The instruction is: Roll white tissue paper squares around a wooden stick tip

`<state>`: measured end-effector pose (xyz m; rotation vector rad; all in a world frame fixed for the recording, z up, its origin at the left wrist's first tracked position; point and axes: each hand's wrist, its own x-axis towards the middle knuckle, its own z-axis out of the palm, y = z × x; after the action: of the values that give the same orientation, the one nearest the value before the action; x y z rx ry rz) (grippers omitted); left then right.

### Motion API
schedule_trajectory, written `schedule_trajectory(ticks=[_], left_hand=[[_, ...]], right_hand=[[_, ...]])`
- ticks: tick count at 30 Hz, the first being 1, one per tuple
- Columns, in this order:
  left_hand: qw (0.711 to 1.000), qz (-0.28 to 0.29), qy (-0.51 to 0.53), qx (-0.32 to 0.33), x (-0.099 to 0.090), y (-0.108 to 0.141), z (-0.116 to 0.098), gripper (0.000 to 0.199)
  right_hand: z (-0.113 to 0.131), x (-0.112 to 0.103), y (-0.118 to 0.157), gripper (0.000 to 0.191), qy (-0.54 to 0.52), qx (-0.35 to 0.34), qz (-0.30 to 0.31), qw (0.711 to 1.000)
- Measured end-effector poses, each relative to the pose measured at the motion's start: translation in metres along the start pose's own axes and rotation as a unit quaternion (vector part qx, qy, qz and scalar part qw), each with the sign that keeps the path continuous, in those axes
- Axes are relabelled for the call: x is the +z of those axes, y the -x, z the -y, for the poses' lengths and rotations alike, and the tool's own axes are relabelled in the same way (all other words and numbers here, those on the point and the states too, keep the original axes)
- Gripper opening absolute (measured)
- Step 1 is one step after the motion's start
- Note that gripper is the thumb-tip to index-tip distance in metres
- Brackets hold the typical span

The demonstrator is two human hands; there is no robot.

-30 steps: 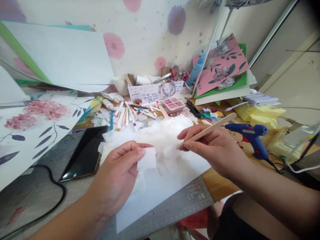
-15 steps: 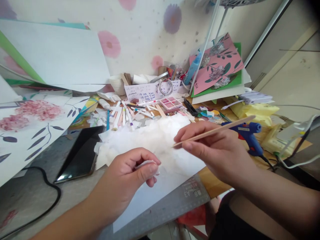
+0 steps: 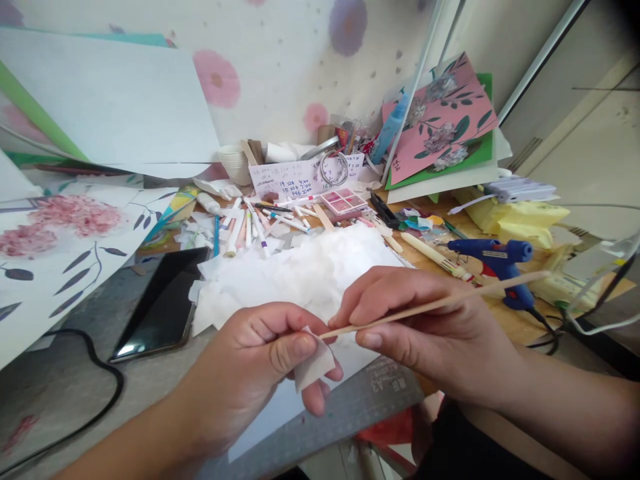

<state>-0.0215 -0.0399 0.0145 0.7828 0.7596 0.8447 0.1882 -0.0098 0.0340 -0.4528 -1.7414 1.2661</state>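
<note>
The left hand is pinching paper; the right hand is holding a stick, its tip touching the paper. Beyond, a white pile is lying between a phone, left, and a glue gun, right.

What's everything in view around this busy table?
Paper piece: one, white, front centre
Wooden stick: one, tan, end at the paper piece
Fluffy pile: one, white, centre
Large sheet: one, white, under the pile
Cutting mat: one, grey, beneath the sheet
Dark-screened device: one, black, left
Flower picture: one, white and pink, far left
Standing sheet: one, white, back left
Markers: many, mostly white, behind the pile
Palette: one, pinks, right of the markers
Paper cups: one stack, white, back
Bottle: one, blue, back right
Leaning picture: one, pink, back right
Glue gun: one, blue, right
Soft packet: at least one, yellow, far right
Left hand: one, bare, holding the paper piece
Right hand: one, bare, holding the stick
</note>
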Motion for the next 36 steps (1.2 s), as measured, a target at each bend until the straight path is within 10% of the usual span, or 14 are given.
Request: schedule_trajectory(ticks=[36], left_hand=[[1.000, -0.002, 0.013, -0.024, -0.0022, 0.0012, 0.0031, 0.019]], right_hand=[[0.0090, -0.0035, 0.0000, 0.005, 0.088, -0.042, 0.032, 0.995]])
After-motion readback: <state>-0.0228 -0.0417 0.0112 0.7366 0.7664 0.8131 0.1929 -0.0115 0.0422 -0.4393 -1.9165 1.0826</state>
